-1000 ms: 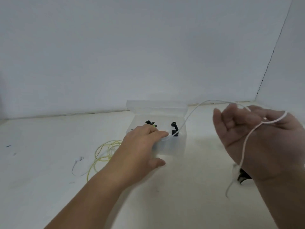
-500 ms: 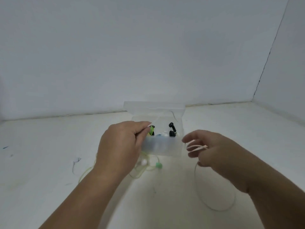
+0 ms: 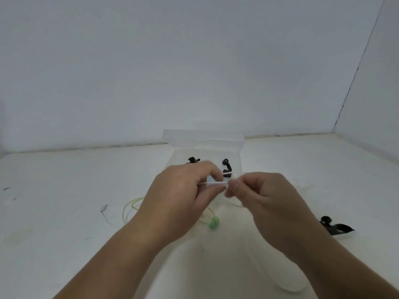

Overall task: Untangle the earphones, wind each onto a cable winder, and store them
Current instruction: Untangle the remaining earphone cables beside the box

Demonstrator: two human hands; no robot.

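White tabletop (image 3: 64, 223); left hand (image 3: 179, 197) and right hand (image 3: 259, 197) each pinching white cable (image 3: 216, 182). Risk: yanking tightens any tangle.

the box (image 3: 205, 139) looked like thin clear plastic, frosted and faintly glossy. the white cable (image 3: 213, 183) was smooth, with a rubbery plastic sheen. the yellow-green cable (image 3: 129, 207) looked much the same, its green earbud (image 3: 214, 223) soft and matt. the black winder (image 3: 335, 227) looked like matt plastic. the table (image 3: 64, 212) was matt white, scuffed and marked.
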